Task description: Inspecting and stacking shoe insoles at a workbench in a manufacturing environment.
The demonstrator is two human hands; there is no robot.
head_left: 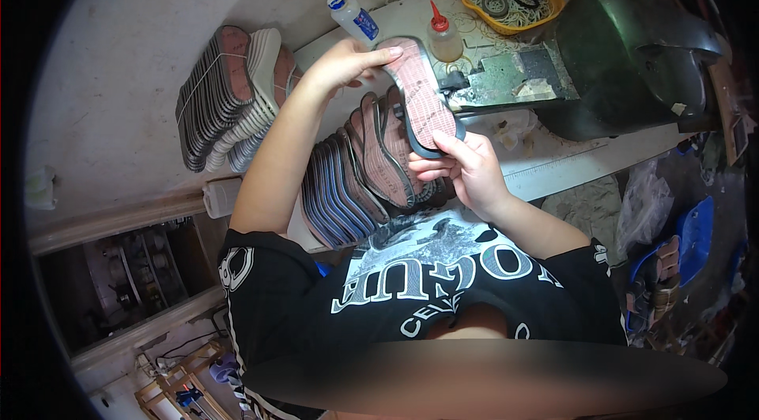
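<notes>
A shoe sole (419, 88) with a pink patterned face and a dark rim is held up between my two hands. Its upper end is pinched by my left hand (348, 66), thumb on the pink face. My right hand (468, 169) grips the lower end, thumb on top and fingers curled beneath. Just below and behind it, a row of similar soles (340, 183) stands packed on edge on the bench, the nearest ones showing pink faces. The held sole partly hides this row.
Tied stacks of soles (225, 96) stand at the left by the wall. A white bottle (356, 21), a red-tipped squeeze bottle (445, 39) and an orange basket (506, 25) of cords stand at the back. A dark green machine (632, 56) fills the right, its metal plate (514, 76) near the sole.
</notes>
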